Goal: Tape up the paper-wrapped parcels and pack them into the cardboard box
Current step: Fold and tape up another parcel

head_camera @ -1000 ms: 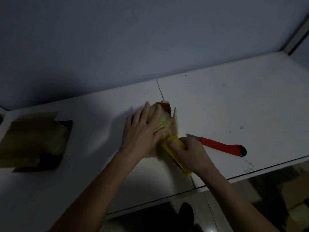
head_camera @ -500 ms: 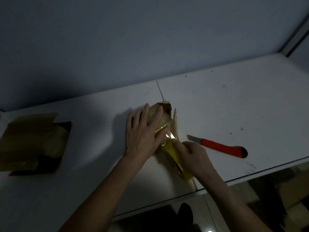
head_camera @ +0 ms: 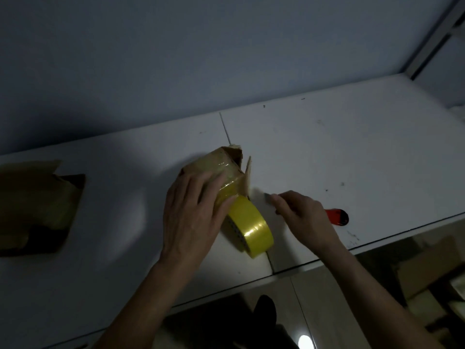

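Left hand: laid flat over the paper-wrapped parcel, fingers straight and spread across its taped top, pressing it down onto the white tabletop.

Right hand: fingers curled round the handle of a red utility knife; the grey blade tip shows just past the forefinger, pointing toward the parcel, and the red butt end sticks out behind the hand. The hand is blurred.

Paper-wrapped parcel: brown paper, a glossy strip of tape across its upper face, under the left hand's fingers and just left of the right hand. Its far end is loose, with paper flaps standing up.

Tape roll: yellow, on edge and tilted on the tabletop, between the two hands, touching the parcel's near end beside the left thumb. A strip of tape runs from it onto the parcel.

Second brown-paper bundle: crumpled and partly open, well apart to the left of the left hand, at the frame edge.

Wall: plain grey-blue, beyond both hands.

Floor: dark and glossy, below the tabletop's near edge.
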